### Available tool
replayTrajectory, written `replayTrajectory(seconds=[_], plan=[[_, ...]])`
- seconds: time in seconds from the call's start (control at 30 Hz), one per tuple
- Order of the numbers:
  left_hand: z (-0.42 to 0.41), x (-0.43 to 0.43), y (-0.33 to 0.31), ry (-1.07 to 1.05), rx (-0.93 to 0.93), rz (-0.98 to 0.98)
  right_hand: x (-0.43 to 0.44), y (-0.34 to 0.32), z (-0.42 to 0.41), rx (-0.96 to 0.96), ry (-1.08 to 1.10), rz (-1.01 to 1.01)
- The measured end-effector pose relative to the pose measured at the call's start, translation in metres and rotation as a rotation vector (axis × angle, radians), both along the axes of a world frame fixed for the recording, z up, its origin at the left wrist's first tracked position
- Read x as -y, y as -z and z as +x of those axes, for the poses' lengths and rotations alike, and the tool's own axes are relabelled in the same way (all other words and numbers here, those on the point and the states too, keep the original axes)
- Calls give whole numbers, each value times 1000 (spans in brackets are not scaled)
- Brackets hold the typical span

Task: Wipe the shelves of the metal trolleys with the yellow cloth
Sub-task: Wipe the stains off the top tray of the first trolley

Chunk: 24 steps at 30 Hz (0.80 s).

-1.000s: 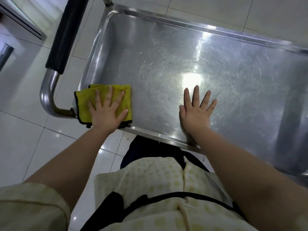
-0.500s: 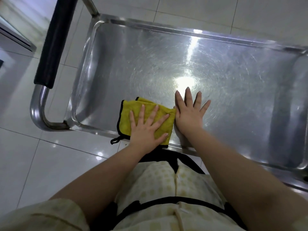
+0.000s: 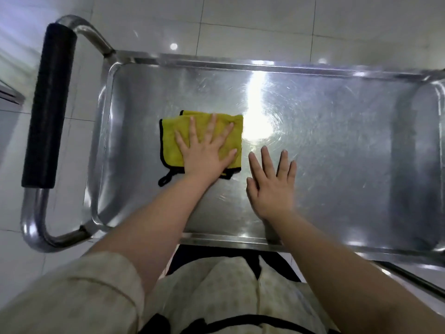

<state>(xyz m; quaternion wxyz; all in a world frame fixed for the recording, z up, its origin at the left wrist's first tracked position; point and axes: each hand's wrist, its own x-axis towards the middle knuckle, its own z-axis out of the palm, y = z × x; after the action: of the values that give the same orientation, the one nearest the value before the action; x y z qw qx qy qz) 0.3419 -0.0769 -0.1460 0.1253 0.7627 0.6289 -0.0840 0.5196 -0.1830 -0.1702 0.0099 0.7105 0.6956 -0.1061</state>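
A folded yellow cloth (image 3: 173, 138) with black edging lies on the top shelf (image 3: 337, 145) of a metal trolley, left of the shelf's middle. My left hand (image 3: 204, 150) presses flat on the cloth with fingers spread. Just to the right of the cloth, my right hand (image 3: 272, 182) rests flat on the bare steel, fingers straight, apart from the cloth. A bright light glare sits on the shelf just beyond both hands.
The trolley's push handle (image 3: 48, 104), with a black grip, curves round the left end. A raised rim (image 3: 240, 65) runs round the shelf. White floor tiles (image 3: 265, 25) surround the trolley. My body stands against the near rim.
My left hand has slid the cloth from the near left corner along the front, then away from the near rim into the shelf. My right hand stays flat on the steel.
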Motion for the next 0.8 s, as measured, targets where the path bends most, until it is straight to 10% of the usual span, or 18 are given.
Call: replayTrajectory(seconds=[0.27,0.8], plan=[[32,-127,-4,-15,45,-44,-13,3,4,-9,8,1],[-92,142,-7,167,35,-7,-28,-22,-31,-25,17,-71]])
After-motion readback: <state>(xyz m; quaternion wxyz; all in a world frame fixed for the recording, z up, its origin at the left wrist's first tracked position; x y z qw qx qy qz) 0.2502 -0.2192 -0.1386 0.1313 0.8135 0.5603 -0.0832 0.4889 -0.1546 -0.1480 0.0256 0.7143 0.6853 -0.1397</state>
